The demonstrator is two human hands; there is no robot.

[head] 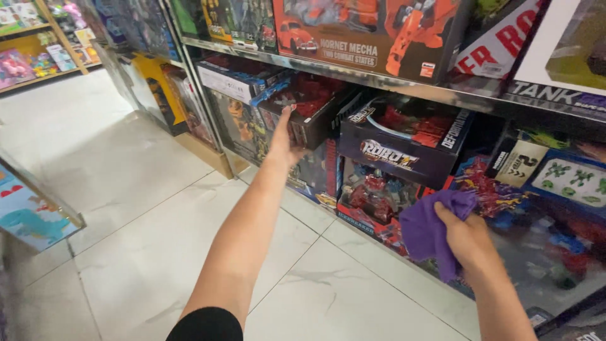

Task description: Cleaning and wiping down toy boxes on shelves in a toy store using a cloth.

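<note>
My left hand (pixel 283 140) reaches out to a dark toy box with a red figure behind a clear window (pixel 314 108), fingers gripping its near corner on the lower shelf. My right hand (pixel 464 237) holds a crumpled purple cloth (pixel 430 228) pressed against the boxed toys at the bottom of the shelf. Between the hands sits a dark blue robot toy box (pixel 404 142), tilted outward above a red-and-blue figure box (pixel 371 196).
A metal shelf rail (pixel 353 74) runs above, carrying large boxes with an orange robot and a red car. More toy boxes line the shelving to the left (pixel 237 79). White tiled floor (pixel 126 189) lies below. A colourful panel (pixel 28 215) stands at far left.
</note>
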